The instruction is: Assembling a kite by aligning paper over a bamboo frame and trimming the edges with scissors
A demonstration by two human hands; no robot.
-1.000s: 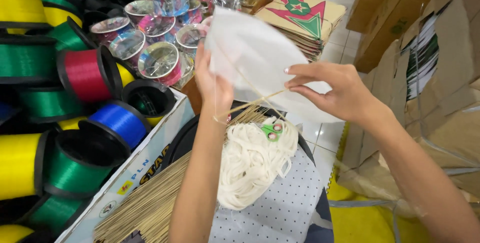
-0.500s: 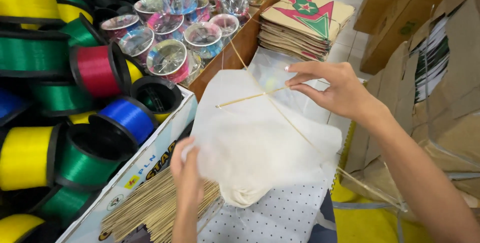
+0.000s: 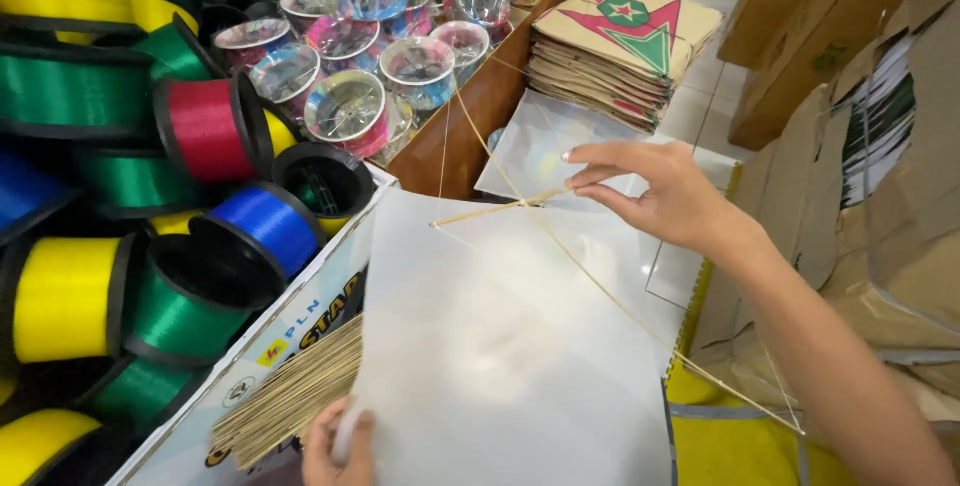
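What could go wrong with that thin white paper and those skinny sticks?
The white paper sheet looks very thin, so the left hand gripping its bottom corner might crease or tear it. The right hand pinches a slim bamboo stick by its end; pressing harder could snap it.

Kite sheet (image 3: 510,346): thin white paper, matt, smooth. Frame sticks (image 3: 490,212): pale bamboo, slender. Spools (image 3: 205,128): glossy plastic line on black rims. Boxes (image 3: 880,146): rough brown cardboard.
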